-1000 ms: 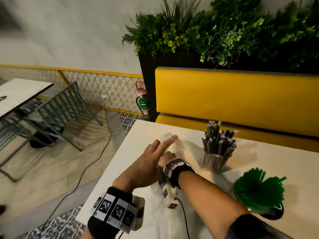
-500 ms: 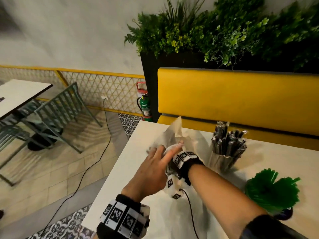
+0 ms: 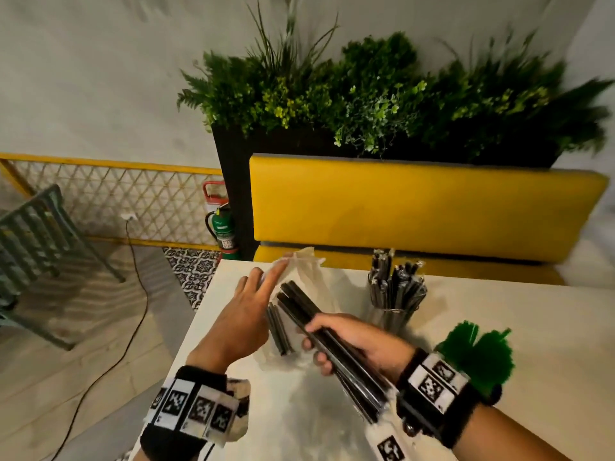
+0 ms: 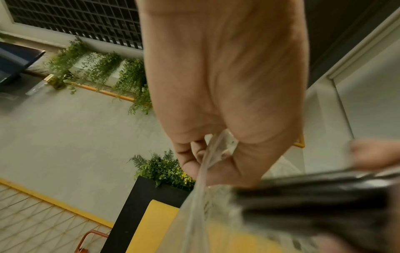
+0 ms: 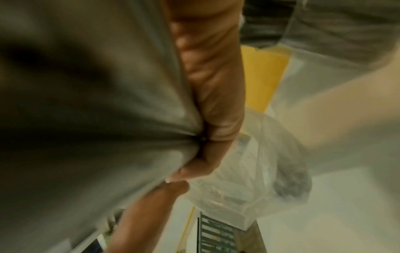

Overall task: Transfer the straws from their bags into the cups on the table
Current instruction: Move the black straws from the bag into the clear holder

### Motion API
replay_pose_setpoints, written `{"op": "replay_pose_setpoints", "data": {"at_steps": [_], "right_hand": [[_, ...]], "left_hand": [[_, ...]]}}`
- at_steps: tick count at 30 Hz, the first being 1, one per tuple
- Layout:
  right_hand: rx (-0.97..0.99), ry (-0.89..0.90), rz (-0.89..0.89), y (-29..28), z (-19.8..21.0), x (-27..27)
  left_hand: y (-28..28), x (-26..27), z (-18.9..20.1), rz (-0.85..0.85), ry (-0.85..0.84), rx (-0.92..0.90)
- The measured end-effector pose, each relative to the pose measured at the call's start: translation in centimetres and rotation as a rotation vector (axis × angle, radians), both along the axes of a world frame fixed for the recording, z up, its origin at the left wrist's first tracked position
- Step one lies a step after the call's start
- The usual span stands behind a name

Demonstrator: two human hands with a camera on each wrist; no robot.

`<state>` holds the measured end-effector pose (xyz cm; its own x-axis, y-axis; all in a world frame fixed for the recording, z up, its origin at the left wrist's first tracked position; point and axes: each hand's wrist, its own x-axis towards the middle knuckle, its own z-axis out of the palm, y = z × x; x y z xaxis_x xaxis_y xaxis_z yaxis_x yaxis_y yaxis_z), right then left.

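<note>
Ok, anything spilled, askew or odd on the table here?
Nothing spilled. The right hand grips black straws; the left hand pinches the clear bag, where a few straws remain. Both cups stand upright.

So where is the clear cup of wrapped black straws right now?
In the head view the clear cup stands on the white table, just beyond the right hand, with the green straws to its right.
</note>
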<state>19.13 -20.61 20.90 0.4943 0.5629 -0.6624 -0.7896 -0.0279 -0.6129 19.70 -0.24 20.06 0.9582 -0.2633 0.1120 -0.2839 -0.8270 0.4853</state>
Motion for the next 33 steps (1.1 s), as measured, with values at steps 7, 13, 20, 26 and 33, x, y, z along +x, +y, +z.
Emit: {"op": "replay_pose_setpoints", "data": {"at_steps": [7,13,20,26,33], "right_hand": [[-0.200,-0.633,-0.334,-9.3,8.6,-2.7],[-0.351,-1.169,-0.845,-12.6,10.4,6.7],[-0.449,-1.235,-0.994,-12.6,5.5,14.8],[-0.503,-1.223,-0.919,-12.8,2.3,17.5],[-0.438,-1.105,-0.767,-13.1,-2.4,16.6]], "left_hand": [[0.8,2.6,-1.6,0.016,-0.045,-0.071],[-0.4,3.2,-1.6,0.003,-0.030,-0.070],[-2.0,2.1,-1.3,0.020,-0.034,-0.112],[-1.9,1.4,-0.6,0.058,-0.006,-0.108],[-1.8,0.8,-0.6,0.101,-0.047,-0.119]]}}
